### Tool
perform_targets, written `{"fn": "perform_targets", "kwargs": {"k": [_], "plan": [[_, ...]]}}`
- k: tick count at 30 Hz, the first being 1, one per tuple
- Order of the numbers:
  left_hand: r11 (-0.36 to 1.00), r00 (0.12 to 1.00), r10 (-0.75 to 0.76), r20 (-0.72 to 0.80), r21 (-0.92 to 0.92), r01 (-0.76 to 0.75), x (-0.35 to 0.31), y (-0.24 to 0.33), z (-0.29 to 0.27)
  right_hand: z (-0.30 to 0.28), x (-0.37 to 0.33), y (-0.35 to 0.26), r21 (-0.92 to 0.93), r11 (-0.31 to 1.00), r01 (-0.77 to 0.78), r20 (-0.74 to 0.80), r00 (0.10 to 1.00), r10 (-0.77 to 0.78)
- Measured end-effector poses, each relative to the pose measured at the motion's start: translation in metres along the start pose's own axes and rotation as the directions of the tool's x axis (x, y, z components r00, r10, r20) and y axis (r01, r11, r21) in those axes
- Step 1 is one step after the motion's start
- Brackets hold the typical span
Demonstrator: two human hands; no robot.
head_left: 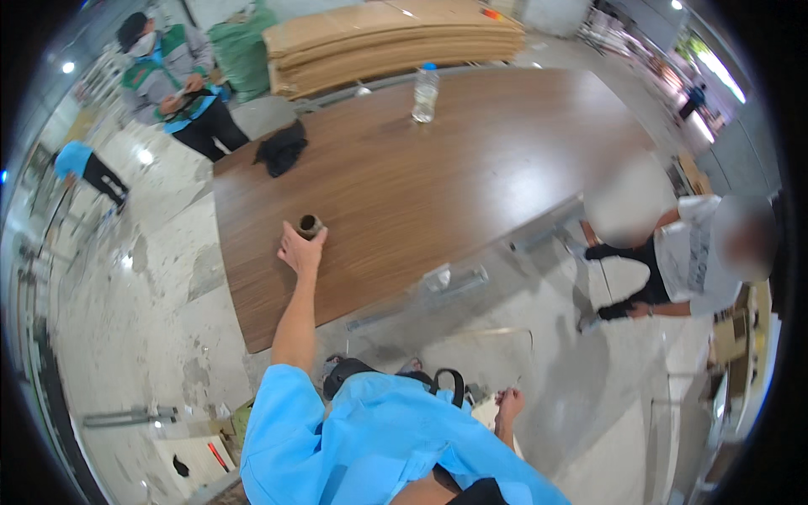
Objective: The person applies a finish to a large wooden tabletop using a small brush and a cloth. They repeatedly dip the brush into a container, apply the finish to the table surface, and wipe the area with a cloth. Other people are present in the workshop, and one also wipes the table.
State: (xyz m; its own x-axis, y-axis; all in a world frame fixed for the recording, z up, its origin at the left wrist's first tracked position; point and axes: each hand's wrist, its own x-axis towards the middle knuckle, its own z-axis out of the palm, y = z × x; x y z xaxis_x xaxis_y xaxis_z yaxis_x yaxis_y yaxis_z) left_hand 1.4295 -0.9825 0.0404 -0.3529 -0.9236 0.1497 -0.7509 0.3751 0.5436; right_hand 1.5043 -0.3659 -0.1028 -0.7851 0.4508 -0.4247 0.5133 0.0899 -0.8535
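Note:
My left hand (299, 251) reaches out over the near left part of the brown wooden table (396, 194). Its thumb and fingers are closed around a short hollow cylinder (310, 225), dark inside with a brownish-grey wall, which stands upright on the tabletop. What kind of thing the cylinder is, I cannot tell. My right hand (508, 406) is low beside my body, off the table's near edge. Its fingers are curled together, and anything in them is too small to make out.
A black cloth (282, 149) and a clear bottle with a blue cap (426, 94) are on the table. Behind it lie stacked brown boards (391, 42) and a green sack (241, 55). One person (699, 252) sits at right; another (172, 80) stands at far left.

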Motion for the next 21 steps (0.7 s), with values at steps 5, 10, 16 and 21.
{"fn": "perform_targets", "kwargs": {"k": [5, 10, 16, 21], "plan": [[0.993, 0.998, 0.056, -0.019, -0.103, -0.057, 0.01, -0.005, 0.008, -0.005, -0.04, 0.009, 0.064, 0.997, -0.033, -0.113, 0.993, 0.04], [0.962, 0.981, 0.194, -0.014, -0.192, -0.193, 0.008, -0.025, 0.01, 0.03, -0.092, 0.012, 0.109, 0.99, 0.093, -0.078, 0.993, -0.085], [0.863, 0.932, 0.311, 0.186, -0.466, -0.195, -0.016, -0.026, -0.032, 0.102, -0.171, -0.016, 0.223, 0.957, 0.187, -0.064, 0.982, -0.177], [0.643, 0.777, 0.565, 0.277, -0.738, -0.205, -0.058, -0.05, -0.09, 0.152, -0.248, -0.045, 0.278, 0.94, 0.197, -0.02, 0.98, -0.2]]}}
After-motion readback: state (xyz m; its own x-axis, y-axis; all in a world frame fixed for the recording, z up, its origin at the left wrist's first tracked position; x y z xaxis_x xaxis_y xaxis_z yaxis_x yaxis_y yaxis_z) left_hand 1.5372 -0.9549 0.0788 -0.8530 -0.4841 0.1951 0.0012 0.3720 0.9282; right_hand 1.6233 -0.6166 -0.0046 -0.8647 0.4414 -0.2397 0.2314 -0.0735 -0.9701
